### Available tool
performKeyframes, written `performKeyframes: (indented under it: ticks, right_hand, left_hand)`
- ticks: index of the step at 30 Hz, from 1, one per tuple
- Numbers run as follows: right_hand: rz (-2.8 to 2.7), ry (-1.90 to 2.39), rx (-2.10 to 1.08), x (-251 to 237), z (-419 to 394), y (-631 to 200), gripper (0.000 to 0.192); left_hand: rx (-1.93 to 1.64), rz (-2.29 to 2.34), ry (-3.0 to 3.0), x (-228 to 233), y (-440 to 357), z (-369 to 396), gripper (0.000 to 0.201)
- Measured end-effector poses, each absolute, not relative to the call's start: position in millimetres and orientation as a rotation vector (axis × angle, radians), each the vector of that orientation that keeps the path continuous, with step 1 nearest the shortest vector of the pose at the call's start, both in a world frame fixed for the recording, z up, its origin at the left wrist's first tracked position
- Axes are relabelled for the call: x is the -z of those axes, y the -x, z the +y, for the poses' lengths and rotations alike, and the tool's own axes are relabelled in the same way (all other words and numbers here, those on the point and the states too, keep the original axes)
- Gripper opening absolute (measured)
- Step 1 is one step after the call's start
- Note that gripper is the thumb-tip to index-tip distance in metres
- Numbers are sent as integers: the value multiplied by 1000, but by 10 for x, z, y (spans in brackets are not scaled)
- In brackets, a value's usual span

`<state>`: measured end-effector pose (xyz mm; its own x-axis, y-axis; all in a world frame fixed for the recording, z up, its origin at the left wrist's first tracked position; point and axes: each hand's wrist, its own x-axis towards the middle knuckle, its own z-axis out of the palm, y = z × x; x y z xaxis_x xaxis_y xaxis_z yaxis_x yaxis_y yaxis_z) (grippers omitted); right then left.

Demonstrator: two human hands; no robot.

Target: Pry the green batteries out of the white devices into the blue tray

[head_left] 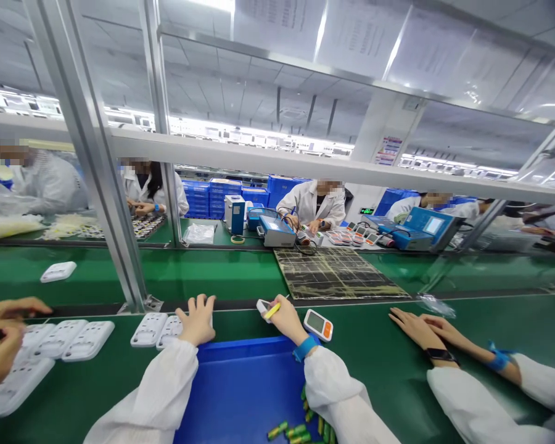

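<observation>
My left hand (pixel 197 320) has its fingers spread over the end of a short row of white plastic housings (pixel 148 329), resting on or just above one that it partly hides. My right hand (pixel 287 319) is closed around a slim yellow pen-like tool (pixel 272 311), whose exact kind I cannot make out. Beside its fingertips lies a small white device (pixel 261 304), partly covered by the hand. Just right of that wrist is a white meter (pixel 319 325) with a grey screen and orange buttons. Below both hands is a blue bin (pixel 240 394) with several green batteries (pixel 298 431).
Another person's hands (pixel 4 339) work at the left near more white housings (pixel 87 340). A co-worker's hands (pixel 420 333) rest on the green bench at the right. Beyond a metal frame post (pixel 106 166) lie a dark mat (pixel 337 271) and a lone housing (pixel 58 271).
</observation>
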<state>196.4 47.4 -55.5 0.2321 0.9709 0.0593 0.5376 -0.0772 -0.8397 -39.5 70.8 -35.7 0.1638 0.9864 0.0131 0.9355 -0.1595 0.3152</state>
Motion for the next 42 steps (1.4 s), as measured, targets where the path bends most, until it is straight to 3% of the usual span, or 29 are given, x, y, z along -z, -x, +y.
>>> performKeyframes:
  ticks: [4, 7, 9, 12, 15, 19, 23, 26, 30, 42]
  right_hand:
    - [-1287, 1374, -1019, 433, 364, -1833, 28]
    - [-931, 845, -1482, 338, 215, -1742, 32]
    - [-656, 578, -1702, 289, 120, -1696, 28]
    - [-506, 506, -1812, 247, 32, -1639, 27]
    - [-512, 506, -1840, 245, 22, -1597, 31]
    - [-644, 773, -1702, 306, 90, -1626, 35]
    - [-813, 1068, -1153, 353, 162, -1789, 47]
    - [-789, 1058, -886, 309, 147, -1900, 42]
    - [-818, 958, -920, 224, 24, -1877, 34]
    - [-1136, 1043, -930, 172, -127, -1713, 41]
  left_hand:
    - [-666, 1595, -2230, 249, -11, 523, 89]
    - [-964, 1332, -2116, 302, -213, 387, 81]
    - [-1023, 1228, -2079, 371, -258, 323, 88]
    - [-1086, 1183, -2033, 425, -262, 258, 107]
    - [-1166, 1169, -1962, 385, -270, 214, 94]
    - [-1221, 1186, -1950, 313, -269, 193, 75]
    - [-1171, 1149, -2019, 283, -222, 222, 75]
    - [-1113, 1095, -1994, 259, -197, 237, 77]
    - [-1052, 1090, -1955, 226, -193, 236, 74]
    - [-950, 1111, -2114, 288, -187, 256, 75]
